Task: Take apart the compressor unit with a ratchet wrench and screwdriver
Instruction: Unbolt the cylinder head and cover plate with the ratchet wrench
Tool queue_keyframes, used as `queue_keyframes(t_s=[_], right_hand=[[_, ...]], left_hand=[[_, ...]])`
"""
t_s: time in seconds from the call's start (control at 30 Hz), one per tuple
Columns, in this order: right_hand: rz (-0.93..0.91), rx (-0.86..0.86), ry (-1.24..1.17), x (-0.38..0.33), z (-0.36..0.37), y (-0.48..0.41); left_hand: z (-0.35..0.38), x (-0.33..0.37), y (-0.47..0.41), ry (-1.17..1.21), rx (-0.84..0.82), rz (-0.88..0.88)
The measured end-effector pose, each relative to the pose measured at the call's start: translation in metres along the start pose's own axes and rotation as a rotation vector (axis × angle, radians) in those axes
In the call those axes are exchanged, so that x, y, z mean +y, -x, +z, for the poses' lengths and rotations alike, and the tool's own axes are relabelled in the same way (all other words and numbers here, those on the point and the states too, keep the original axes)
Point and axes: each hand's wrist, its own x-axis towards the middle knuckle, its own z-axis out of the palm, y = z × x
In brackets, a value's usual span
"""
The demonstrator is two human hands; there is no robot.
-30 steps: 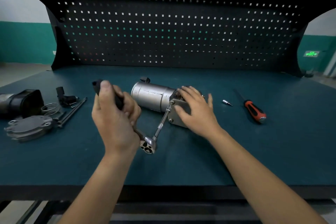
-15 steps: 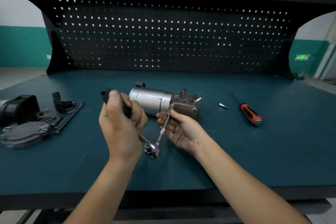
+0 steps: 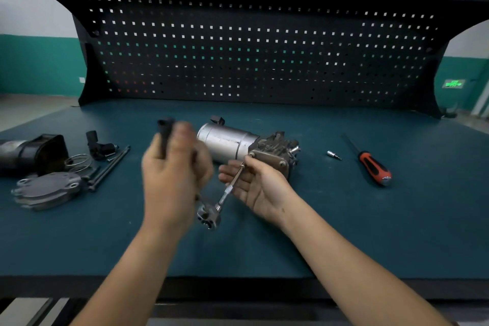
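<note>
The compressor unit [image 3: 230,140], a silver cylinder with a grey metal head at its right end, lies on its side mid-bench. My left hand [image 3: 173,174], motion-blurred, grips the black handle of the ratchet wrench [image 3: 209,216]. Its extension bar runs up and right to a bolt on the compressor head's front plate. My right hand [image 3: 258,188] is palm up under the bar, with thumb and fingertips pinching it near the bolt. A red-and-black screwdriver [image 3: 373,167] lies to the right, untouched.
Removed parts sit at the left: a black housing [image 3: 34,152], a grey cover plate [image 3: 46,189], wire rings [image 3: 79,161], a black connector [image 3: 99,145] and long bolts [image 3: 111,165]. A small bit [image 3: 333,155] lies near the screwdriver. A pegboard [image 3: 251,53] backs the bench.
My right hand left the top of the compressor head, turned palm up and now pinches the extension bar. My left hand swings the wrench handle and is blurred.
</note>
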Motion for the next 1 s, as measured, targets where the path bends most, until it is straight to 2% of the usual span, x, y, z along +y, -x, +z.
queue_keyframes(t_s=[0.1,0.17,0.23,0.3,0.33,0.37,0.43,0.47,0.5,0.53,0.6,0.7,0.73,0.83,0.93,1.0], right_hand=[[-0.006,-0.060,-0.107,0.000,0.001,0.002],[-0.031,-0.062,-0.106,-0.001,-0.001,0.002],[-0.055,-0.040,-0.079,0.002,-0.002,0.001],[-0.074,-0.031,-0.043,0.003,-0.003,0.000],[-0.080,-0.025,-0.025,0.004,-0.003,-0.002],[-0.078,-0.019,-0.016,0.005,-0.002,-0.003],[-0.061,-0.002,-0.040,0.006,-0.001,-0.005],[-0.060,0.003,-0.053,0.006,0.000,-0.005],[-0.067,0.008,-0.057,0.006,-0.001,-0.006],[-0.075,0.010,-0.058,0.006,0.000,-0.005],[-0.081,0.007,-0.063,0.007,0.001,-0.004],[-0.080,-0.021,-0.080,0.009,0.002,-0.004],[-0.072,-0.034,-0.082,0.009,0.002,-0.004],[-0.030,-0.076,-0.083,0.008,0.001,-0.001],[-0.021,-0.093,-0.091,0.007,0.002,0.000],[-0.037,-0.089,-0.074,0.007,0.002,0.000]], left_hand=[[-0.014,-0.002,-0.011,0.278,0.234,-0.174],[-0.019,-0.008,-0.016,0.357,0.311,-0.243],[-0.015,-0.009,-0.014,0.341,0.275,-0.221],[-0.008,-0.010,-0.005,0.167,0.095,-0.074],[-0.006,-0.009,0.001,0.060,-0.068,0.031],[-0.004,-0.007,0.006,-0.088,-0.260,0.158],[-0.004,-0.007,0.014,-0.397,-0.768,0.400],[-0.005,-0.009,0.017,-0.545,-0.956,0.511],[-0.006,-0.012,0.018,-0.667,-1.046,0.592],[-0.009,-0.013,0.019,-0.739,-1.043,0.656],[-0.015,-0.015,0.021,-0.675,-0.896,0.657],[-0.024,-0.015,0.020,-0.118,-0.469,0.333],[-0.026,-0.013,0.018,0.005,-0.346,0.278],[-0.023,-0.008,0.008,0.081,-0.004,0.211],[-0.021,-0.009,0.002,0.173,0.327,-0.034],[-0.023,-0.013,0.000,0.247,0.449,-0.164]])
